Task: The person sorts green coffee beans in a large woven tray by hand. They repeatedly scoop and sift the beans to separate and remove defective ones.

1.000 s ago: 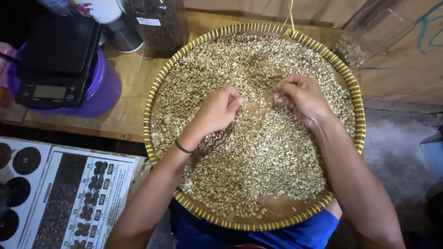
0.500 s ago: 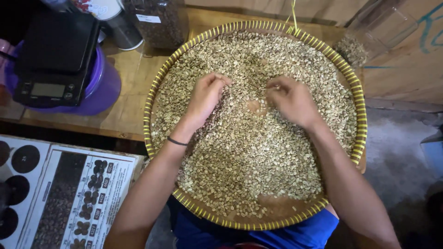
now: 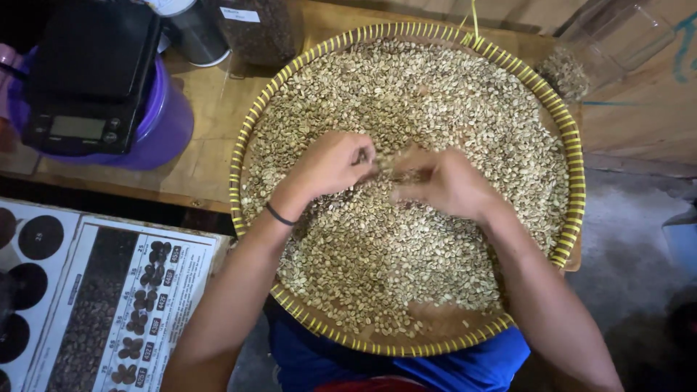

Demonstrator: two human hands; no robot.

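A large round woven tray (image 3: pixel 573 152) with a yellow-striped rim rests on my lap and the wooden table edge. It is covered with pale green beans (image 3: pixel 435 94). My left hand (image 3: pixel 330 163), with a dark band on the wrist, lies curled on the beans near the tray's middle. My right hand (image 3: pixel 446 183) is just beside it, fingers bent into the beans and blurred by motion. The two hands nearly touch. Whether either hand pinches beans is hidden by the fingers.
A black digital scale (image 3: pixel 87 80) sits on a purple tub (image 3: pixel 163 120) at the left. A dark jar (image 3: pixel 258 29) and a metal can (image 3: pixel 192 33) stand behind the tray. A clear container (image 3: pixel 617 36) lies at the upper right. A printed bean chart (image 3: pixel 109 305) lies at lower left.
Both hands have drawn toward me and closer together, from the far part of the bean pile to the tray's middle. The view has shifted slightly.
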